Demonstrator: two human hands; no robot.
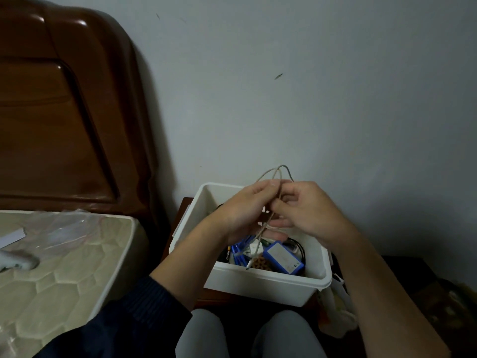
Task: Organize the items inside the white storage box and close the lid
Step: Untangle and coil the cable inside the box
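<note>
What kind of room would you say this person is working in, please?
Most likely a bedroom: a dark wooden headboard stands against the wall, a quilted mattress lies beside it, and the white storage box sits on what looks like a low bedside stand.

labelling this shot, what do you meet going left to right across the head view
mattress → wooden headboard → left hand → grey cable → right hand, both hands holding the cable above the white storage box

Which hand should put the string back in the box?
Probably the left hand: it grips the folded cable above the open white box, while the right hand only pinches it.
</note>
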